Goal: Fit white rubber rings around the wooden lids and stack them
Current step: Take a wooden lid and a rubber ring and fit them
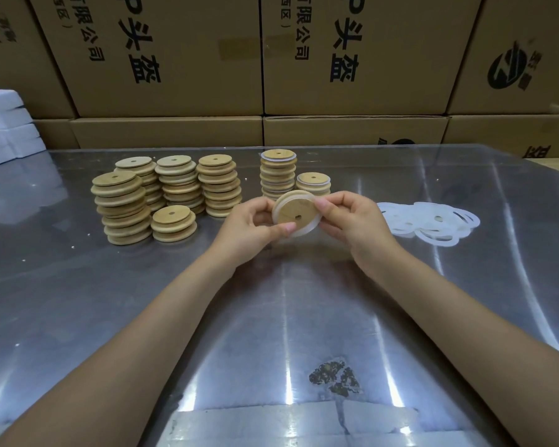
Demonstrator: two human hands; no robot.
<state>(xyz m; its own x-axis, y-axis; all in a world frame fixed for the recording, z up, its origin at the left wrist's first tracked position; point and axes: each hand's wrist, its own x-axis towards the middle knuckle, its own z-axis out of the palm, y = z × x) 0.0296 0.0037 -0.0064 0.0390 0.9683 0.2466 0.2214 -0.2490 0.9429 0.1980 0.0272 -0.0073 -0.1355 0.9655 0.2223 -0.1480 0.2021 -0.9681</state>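
Note:
Both hands hold one round wooden lid (pixel 299 210) with a small centre hole, tilted toward me above the table. A white rubber ring (pixel 304 232) sits around its rim. My left hand (pixel 255 225) pinches the lid's left and lower edge; my right hand (pixel 352 221) pinches the right edge and ring. Several stacks of bare wooden lids (pixel 175 188) stand at the left. Two stacks of ringed lids (pixel 278 174) stand just behind my hands, partly hidden by them. A heap of loose white rings (pixel 433 222) lies to the right.
The table (pixel 271 317) has a shiny reflective cover with a dark stain (pixel 334 377) near the front. Cardboard boxes (pixel 352 59) form a wall along the far edge. White flat packs (pixel 4 124) are at the far left.

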